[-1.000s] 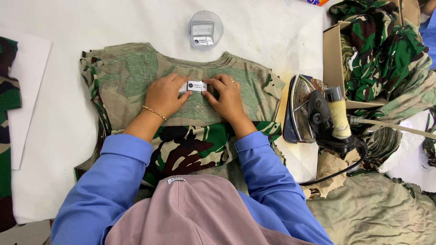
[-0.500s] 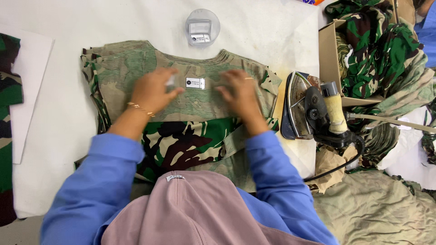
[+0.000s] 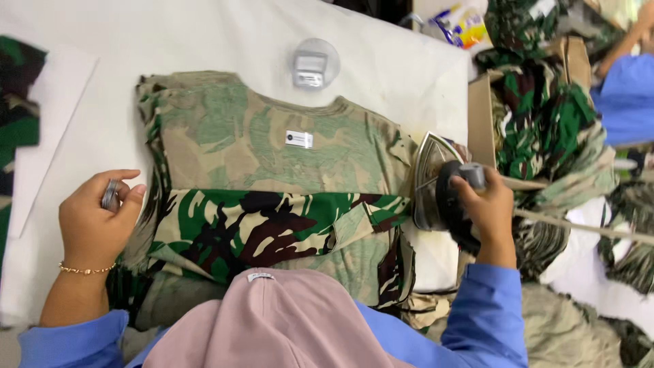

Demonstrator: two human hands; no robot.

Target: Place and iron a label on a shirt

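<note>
On the white table [image 3: 204, 41] a camouflage shirt [image 3: 272, 157] lies flat, its small white label [image 3: 299, 139] showing below the collar. At its right edge stands an iron [image 3: 436, 184], tipped up on its heel, and the right hand [image 3: 489, 208] has its fingers curled closed around the iron's dark handle. Off the shirt's left side, the left hand [image 3: 95, 221] is raised above the table, thumb and fingers pinched narrowly on a small grey object [image 3: 110, 195] that I cannot make out. Beyond the collar sits a round clear dispenser [image 3: 315, 65]. More camouflage garments [image 3: 545, 123] are heaped to the right.
</note>
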